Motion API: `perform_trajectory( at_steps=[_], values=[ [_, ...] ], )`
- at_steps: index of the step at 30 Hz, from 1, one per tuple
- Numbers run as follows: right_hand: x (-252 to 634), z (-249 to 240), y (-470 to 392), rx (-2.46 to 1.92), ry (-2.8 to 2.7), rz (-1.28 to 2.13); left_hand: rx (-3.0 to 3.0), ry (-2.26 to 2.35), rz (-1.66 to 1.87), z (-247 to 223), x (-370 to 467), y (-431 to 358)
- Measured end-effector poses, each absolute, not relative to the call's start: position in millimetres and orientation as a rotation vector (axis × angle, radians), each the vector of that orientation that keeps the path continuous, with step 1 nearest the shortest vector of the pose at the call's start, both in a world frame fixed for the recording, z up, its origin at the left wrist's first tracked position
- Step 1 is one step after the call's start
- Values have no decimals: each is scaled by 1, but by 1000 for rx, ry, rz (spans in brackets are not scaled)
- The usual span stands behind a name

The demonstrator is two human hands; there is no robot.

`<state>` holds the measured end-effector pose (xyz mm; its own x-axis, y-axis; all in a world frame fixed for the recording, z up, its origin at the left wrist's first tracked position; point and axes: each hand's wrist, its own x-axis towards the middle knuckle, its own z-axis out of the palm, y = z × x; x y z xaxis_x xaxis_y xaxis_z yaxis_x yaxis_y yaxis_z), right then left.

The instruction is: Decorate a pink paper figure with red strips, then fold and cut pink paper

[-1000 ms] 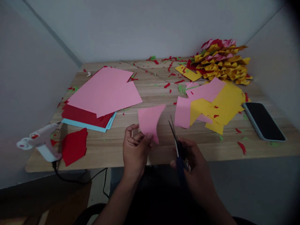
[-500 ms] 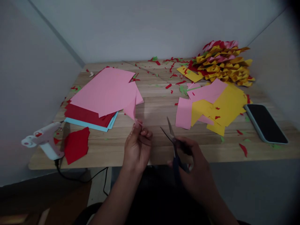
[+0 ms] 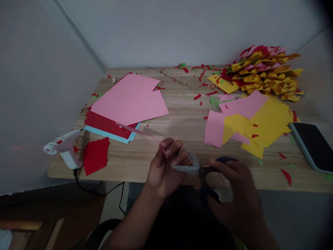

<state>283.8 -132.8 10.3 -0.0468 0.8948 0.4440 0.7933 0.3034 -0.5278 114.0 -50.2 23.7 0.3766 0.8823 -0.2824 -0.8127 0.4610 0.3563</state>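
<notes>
Between the fingertips of my left hand (image 3: 165, 173) is a piece of pink paper (image 3: 134, 129), turned nearly edge-on and slanting out to the left over the paper stack. My right hand (image 3: 235, 194) grips a pair of scissors (image 3: 201, 171) by the dark blue handles. Their blades are spread and point left, close to my left fingers; the blades look blurred. From this view I cannot tell whether they touch the paper. Below the pinched piece lies a large pink sheet (image 3: 130, 99) on top of red sheets (image 3: 106, 124) and light blue sheets (image 3: 111, 134).
A glue gun (image 3: 66, 147) with its cord stands at the left beside a red paper piece (image 3: 96, 156). Yellow sheets (image 3: 273, 121), a pink rectangle (image 3: 214, 128) and a phone (image 3: 313, 146) lie right. Behind them sits a folded-paper piece (image 3: 267, 74). Scraps litter the wooden table (image 3: 179, 121).
The scissors have turned to point left and come up to my left hand, their blades wider apart. The pink piece has swung from upright to nearly flat. The camera view has shifted left.
</notes>
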Motion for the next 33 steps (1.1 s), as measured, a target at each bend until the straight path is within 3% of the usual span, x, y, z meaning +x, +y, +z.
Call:
perform_trajectory(
  at_steps=[5,13,27,33],
  values=[
    [285,16,-134,-1570,-1783,315,329,582,1117,20,120,-49],
    [272,20,-136,-1672,-1279,1104,510,832,1099,20,119,-52],
    [288,22,-138,-1807,-1630,782,524,835,1053,1,123,-60],
    [291,30,-139,-1661,-1832,443,173,491,975,10,121,-62]
  ],
)
